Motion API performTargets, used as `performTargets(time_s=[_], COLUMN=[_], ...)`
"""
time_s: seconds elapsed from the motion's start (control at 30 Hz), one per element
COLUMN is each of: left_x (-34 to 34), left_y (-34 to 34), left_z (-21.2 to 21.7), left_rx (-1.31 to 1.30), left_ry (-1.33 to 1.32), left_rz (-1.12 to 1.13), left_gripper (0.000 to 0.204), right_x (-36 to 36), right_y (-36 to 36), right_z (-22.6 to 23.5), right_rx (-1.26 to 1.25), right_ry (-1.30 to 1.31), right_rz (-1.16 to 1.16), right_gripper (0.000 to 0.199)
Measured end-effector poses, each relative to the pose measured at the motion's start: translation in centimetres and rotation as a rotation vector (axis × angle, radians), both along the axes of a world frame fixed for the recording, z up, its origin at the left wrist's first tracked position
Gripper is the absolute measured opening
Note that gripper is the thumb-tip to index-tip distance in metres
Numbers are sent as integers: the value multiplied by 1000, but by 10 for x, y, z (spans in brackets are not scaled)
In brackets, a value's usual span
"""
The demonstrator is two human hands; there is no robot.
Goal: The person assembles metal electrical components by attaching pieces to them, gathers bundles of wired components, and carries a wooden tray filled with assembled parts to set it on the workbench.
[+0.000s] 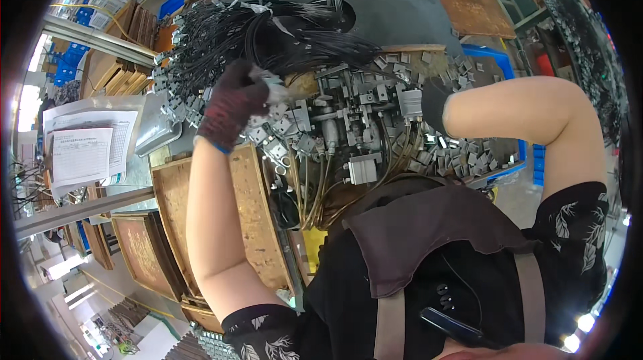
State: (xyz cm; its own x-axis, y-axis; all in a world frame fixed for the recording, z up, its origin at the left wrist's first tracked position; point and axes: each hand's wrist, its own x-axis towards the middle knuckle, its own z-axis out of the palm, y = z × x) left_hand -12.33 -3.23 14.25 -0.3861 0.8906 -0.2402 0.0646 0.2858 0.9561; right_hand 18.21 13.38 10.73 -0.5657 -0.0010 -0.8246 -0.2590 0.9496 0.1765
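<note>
My left hand [234, 102], in a dark red and black glove, is raised left of a metal fixture [351, 99]. Its fingers are curled around something pale and blurred that I cannot make out. Just beyond it lies a large bundle of black cables [315, 48] with small metal ends. On the fixture's right side, my right hand [436, 104] wears a dark glove and is beside a silver block [410, 103]. The fingers of that hand are hidden. Another silver block [363, 170] sits at the fixture's near side, among thin brass-coloured tubes [402, 152].
Many loose small metal pieces [469, 159] are heaped at the right, inside a blue-edged tray [504, 65]. Wooden trays [207, 192] stand at the near left. Printed sheets [84, 152] hang at the far left. A wooden board [472, 8] lies at the back right.
</note>
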Motion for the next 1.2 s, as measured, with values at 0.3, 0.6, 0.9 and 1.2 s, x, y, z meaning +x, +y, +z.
performTargets(time_s=[0.3,0.6,0.9,1.2], left_x=[72,178,181,184], left_y=[-21,-34,-24,-33], left_z=[-6,-114,-127,-112], left_rx=[147,170,27,175], left_ry=[870,343,94,-137], left_rz=[25,-29,-56,-30], left_gripper=[34,51,59,55], right_x=[-55,-44,-28,-23], right_y=[4,-22,-16,-14], right_z=[32,10,5,3], right_rx=[-248,-608,-762,-898], right_ry=[-375,905,795,778], right_rz=[111,-69,-280,-336], right_gripper=[24,44,54,63])
